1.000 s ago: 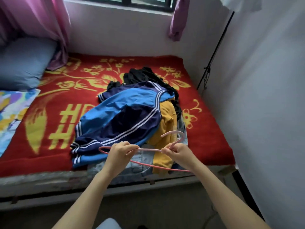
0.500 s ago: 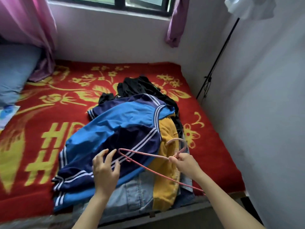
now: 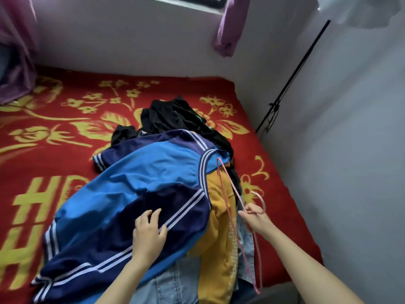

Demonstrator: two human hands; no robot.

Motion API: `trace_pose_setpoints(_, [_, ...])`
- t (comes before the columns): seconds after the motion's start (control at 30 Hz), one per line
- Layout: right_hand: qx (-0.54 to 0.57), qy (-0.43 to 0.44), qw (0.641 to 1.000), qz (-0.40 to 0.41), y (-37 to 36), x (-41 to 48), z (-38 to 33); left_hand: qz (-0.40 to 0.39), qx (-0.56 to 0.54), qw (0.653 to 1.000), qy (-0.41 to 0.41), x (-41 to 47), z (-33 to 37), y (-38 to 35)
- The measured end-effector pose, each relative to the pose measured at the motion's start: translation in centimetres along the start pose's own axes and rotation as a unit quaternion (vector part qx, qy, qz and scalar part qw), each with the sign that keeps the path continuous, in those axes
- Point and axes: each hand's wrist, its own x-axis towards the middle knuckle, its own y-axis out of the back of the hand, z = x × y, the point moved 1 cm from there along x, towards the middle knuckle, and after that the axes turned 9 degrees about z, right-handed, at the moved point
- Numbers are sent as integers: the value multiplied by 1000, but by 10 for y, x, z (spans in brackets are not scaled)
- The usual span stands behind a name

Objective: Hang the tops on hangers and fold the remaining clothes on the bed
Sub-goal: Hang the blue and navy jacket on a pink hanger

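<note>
Me: Both hands were on the hanger a second ago. Now my left hand (image 3: 150, 233) has let go of it and come down on the blue track jacket (image 3: 142, 183), and I have leaned in over the bed (image 3: 65, 128).

Friend: Are you gripping the jacket?

Me: Not yet. My left fingers (image 3: 155, 216) are spread and only lightly bent, resting on its navy panel just beside a white stripe. No cloth is pinched.

Friend: And the hanger?

Me: My right hand (image 3: 255, 218) has the pink hanger (image 3: 230, 182), with my fingers curled round the wire just under the hook. It sits right of the jacket, over the yellow top (image 3: 221, 238), clear of the jacket itself.

Friend: Which way does it point?

Me: Its long axis runs away from me. One tip reaches up by the jacket's far right corner and the other hangs down past the bed's near edge. That is roughly along the jacket's right side, not across it.

Friend: What comes next?

Me: I'd say the left hand lifts the jacket, since it's already touching. Then I turn the hanger crosswise to feed it in. I can't tell where the neck opening is from here.

Friend: What else is in the pile?

Me: A black garment (image 3: 171, 115) lies beyond the jacket, and denim (image 3: 173, 284) is under its near edge.
</note>
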Motion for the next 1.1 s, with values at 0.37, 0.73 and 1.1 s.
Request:
trace_pose_setpoints(0.37, [44, -78, 996, 29, -48, 98, -24, -42, -9, 994, 100, 47, 20, -21])
trace_pose_setpoints(0.73, [19, -63, 998, 13, -107, 145, -10, -33, -53, 979, 193, 51, 16, -57])
trace_pose_setpoints(1.1, [33, -101, 994, -7, -154, 136, -7, -55, -69, 964, 250, 18, 10, -79])
